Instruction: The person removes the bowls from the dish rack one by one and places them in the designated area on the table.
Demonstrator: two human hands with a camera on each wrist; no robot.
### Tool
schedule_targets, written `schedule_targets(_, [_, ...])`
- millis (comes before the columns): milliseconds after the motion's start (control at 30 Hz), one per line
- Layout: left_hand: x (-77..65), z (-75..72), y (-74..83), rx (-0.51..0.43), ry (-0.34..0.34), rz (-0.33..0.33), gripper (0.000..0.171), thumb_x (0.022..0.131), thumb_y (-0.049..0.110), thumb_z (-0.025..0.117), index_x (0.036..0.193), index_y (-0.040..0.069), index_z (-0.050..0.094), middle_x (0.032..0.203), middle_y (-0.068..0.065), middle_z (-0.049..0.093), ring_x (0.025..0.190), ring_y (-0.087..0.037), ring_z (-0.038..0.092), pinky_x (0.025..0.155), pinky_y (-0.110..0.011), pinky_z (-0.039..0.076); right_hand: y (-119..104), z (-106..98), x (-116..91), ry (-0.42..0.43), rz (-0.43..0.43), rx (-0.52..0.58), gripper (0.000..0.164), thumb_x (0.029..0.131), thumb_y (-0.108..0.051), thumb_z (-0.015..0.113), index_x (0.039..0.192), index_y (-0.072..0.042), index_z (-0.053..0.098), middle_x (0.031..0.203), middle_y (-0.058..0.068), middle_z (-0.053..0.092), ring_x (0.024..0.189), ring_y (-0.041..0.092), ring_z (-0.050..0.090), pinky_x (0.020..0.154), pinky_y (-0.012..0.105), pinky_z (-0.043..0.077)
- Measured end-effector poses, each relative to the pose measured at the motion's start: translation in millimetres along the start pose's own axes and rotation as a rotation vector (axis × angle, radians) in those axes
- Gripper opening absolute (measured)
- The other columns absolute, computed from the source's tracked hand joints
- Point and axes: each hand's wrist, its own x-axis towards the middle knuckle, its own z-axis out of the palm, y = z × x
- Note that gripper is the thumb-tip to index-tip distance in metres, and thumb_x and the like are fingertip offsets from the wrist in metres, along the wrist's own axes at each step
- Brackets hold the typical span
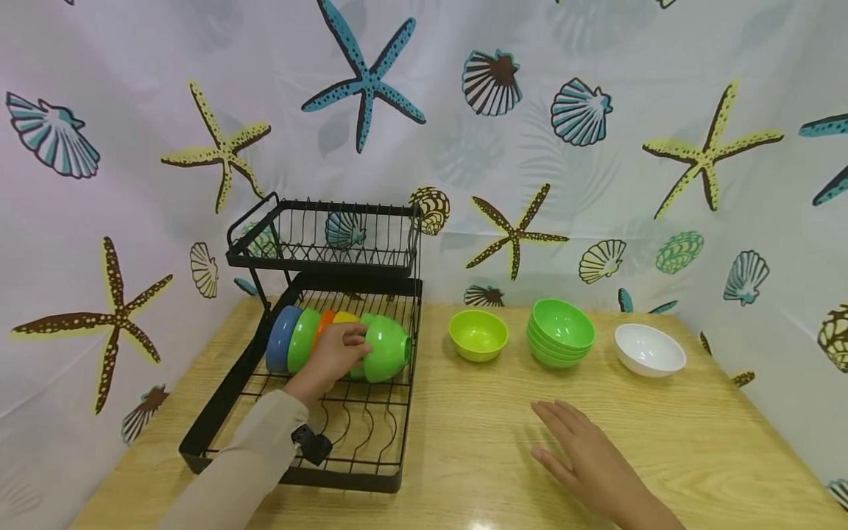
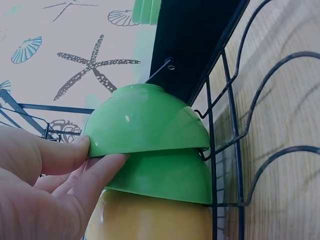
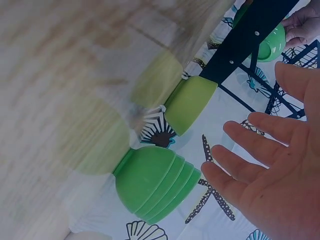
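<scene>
My left hand (image 1: 335,355) pinches the rim of a green bowl (image 1: 386,350) that stands on its side at the right end of a row in the black dish rack (image 1: 367,482). In the left wrist view, thumb and fingers hold that bowl's edge, and another green bowl (image 2: 160,175) lies right against it, then a yellow bowl (image 2: 155,215). Farther left in the row are an orange bowl (image 1: 323,325), a green bowl (image 1: 303,340) and a blue bowl (image 1: 283,338). My right hand (image 1: 586,460) hovers above the table with fingers extended, holding nothing.
On the wooden table (image 1: 477,442), right of the rack, stand a yellow-green bowl (image 1: 478,336), a stack of several green bowls (image 1: 560,335) and a white bowl (image 1: 651,350). The rack's upper tier (image 1: 324,254) rises over its back part. A patterned curtain (image 1: 450,162) hangs behind.
</scene>
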Motion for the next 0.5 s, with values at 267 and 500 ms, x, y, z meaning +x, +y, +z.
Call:
schedule_targets(267, [2.0, -10.5, -7.0, -0.088, -0.07, -0.02, 0.049, 0.095, 0.002, 0.057, 0.14, -0.009, 0.04, 0.129, -0.032, 0.05, 0.114, -0.041, 0.056, 0.085, -0.04, 0.056, 0.2, 0.3, -3.3, 0.0, 0.005, -0.009, 0.059, 0.091, -0.033, 0.067, 0.14, -0.009, 0.047, 0.139, 0.013, 0.051, 0.129, 0.038, 0.044, 0.098, 0.059, 0.042])
schedule_targets(500, [4.6, -19.9, -11.5, -0.138, -0.122, -0.042, 0.05, 0.096, 0.007, 0.057, 0.141, -0.006, 0.039, 0.132, -0.029, 0.049, 0.117, -0.038, 0.055, 0.087, -0.037, 0.055, 0.1, 0.8, -2.1, 0.011, -0.012, -0.019, 0.06, 0.09, -0.031, 0.068, 0.14, -0.008, 0.047, 0.139, 0.013, 0.051, 0.129, 0.037, 0.045, 0.099, 0.057, 0.043])
